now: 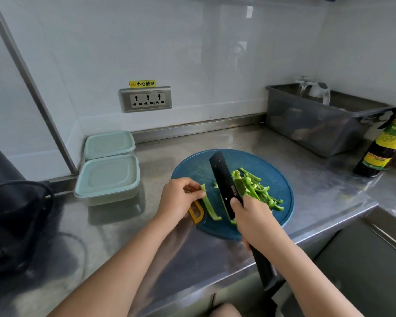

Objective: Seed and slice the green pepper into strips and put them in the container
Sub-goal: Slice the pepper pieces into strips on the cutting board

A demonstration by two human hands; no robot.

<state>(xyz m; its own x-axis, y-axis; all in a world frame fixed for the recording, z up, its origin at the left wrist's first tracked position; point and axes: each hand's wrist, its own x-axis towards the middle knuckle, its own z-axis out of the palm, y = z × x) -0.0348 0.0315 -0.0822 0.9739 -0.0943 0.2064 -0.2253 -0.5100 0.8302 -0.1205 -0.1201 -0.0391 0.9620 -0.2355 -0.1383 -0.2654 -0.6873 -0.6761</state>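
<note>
Glossy white wall panels [192,53] carry a triple socket plate [146,99] above a brightly lit stainless steel counter [318,186]
</note>
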